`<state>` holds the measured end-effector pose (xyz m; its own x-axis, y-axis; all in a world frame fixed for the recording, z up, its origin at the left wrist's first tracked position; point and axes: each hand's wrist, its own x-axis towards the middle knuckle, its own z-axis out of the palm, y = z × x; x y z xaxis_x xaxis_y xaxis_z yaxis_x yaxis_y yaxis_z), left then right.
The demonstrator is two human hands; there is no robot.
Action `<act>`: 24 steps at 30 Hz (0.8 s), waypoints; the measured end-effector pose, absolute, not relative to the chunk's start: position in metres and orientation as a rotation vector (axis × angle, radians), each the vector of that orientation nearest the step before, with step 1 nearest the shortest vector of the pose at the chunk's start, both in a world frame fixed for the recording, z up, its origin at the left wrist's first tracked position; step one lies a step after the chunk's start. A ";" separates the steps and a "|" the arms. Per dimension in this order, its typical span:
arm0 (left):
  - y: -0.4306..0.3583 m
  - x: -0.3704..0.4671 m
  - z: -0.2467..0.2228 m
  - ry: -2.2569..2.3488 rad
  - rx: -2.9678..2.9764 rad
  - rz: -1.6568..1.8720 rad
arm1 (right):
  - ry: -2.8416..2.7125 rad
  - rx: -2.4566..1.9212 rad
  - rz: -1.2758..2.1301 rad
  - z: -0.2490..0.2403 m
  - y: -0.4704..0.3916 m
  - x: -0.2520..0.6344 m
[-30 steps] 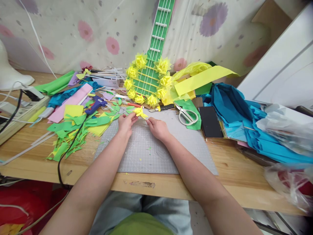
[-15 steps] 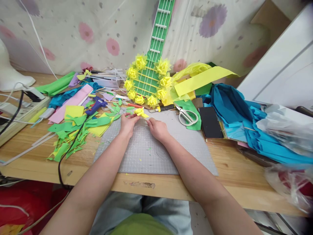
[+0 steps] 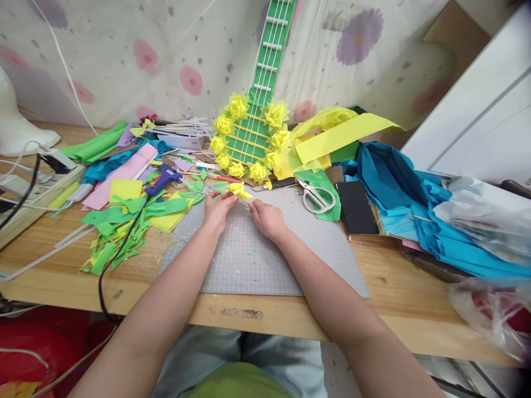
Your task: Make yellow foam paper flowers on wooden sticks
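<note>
Between my two hands, above the far part of a grey cutting mat (image 3: 265,271), is a small yellow paper flower (image 3: 237,189). My left hand (image 3: 218,213) is closed, pinching the flower's left side. From the right, my right hand (image 3: 267,218) is closed with its fingertips on the flower's lower end; the exact grip there is partly hidden. Behind them stands a green paper guitar (image 3: 249,138) with white strings, leaning on the wall and ringed by yellow paper flowers (image 3: 277,114).
Left of the mat lie a blue glue gun (image 3: 165,178), its black cord, and green paper scraps (image 3: 120,232). White-handled scissors (image 3: 318,198), a utility knife (image 3: 276,184) and a black phone (image 3: 357,208) lie to the right. Blue paper (image 3: 394,177) is heaped farther right.
</note>
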<state>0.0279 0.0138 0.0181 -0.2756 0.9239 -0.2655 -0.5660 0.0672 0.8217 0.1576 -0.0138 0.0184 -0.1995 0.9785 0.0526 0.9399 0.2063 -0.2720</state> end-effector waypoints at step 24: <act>0.024 0.005 0.025 1.121 0.410 1.641 | -2.172 -1.682 0.282 0.013 -0.012 0.169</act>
<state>0.0048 0.0243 0.0246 -0.3837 0.8861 -0.2599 -0.5640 -0.0020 0.8258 0.1685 -0.0121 0.0131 -0.2132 0.9618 0.1718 0.8861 0.2644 -0.3806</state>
